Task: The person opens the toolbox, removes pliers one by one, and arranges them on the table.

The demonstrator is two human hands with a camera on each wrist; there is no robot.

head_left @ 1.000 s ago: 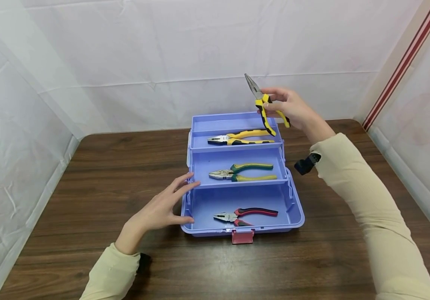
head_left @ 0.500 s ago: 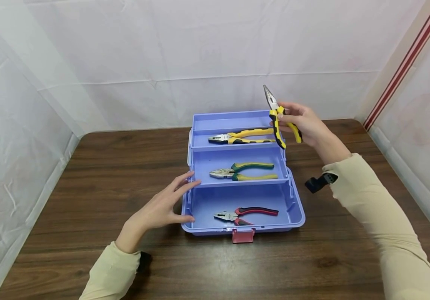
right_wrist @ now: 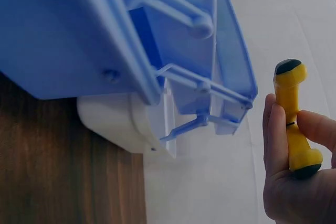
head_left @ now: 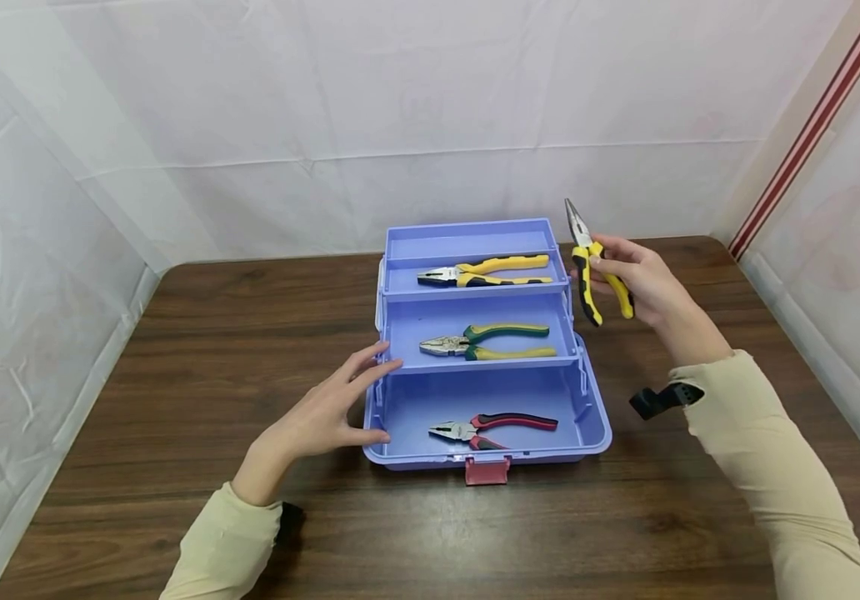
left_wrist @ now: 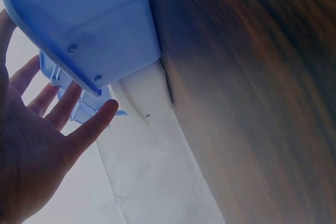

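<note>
Head view: the right hand (head_left: 636,279) grips a pair of yellow-and-black needle-nose pliers (head_left: 591,265) by the handles, fingers and thumb curled round them. The pliers are held in the air, nose pointing up toward 11 o'clock, just off the right edge of the blue toolbox (head_left: 583,437), near its top tier. They touch neither box nor desk (head_left: 175,350).

The left hand (head_left: 317,421) lies against the toolbox's left side at 9 o'clock of the box, fingers straight and spread wide, fingertips on the left wall, thumb at the lower front corner. It holds nothing.

Toolbox stands open, three stepped tiers. Top tier, at 12 o'clock: yellow-and-black combination pliers (head_left: 484,272), jaws pointing left. Middle tier: green-and-yellow pliers (head_left: 486,342), jaws left. Bottom compartment, at 6 o'clock: red-and-black pliers (head_left: 492,428), jaws left. A pink latch (head_left: 486,471) sits on the front rim.

Right wrist view: fingers and thumb wrap one yellow handle with a dark end; the toolbox's hinged arms are seen at 10 o'clock from it.

Left wrist view: open palm, fingers extended against the underside edge of the box.
</note>
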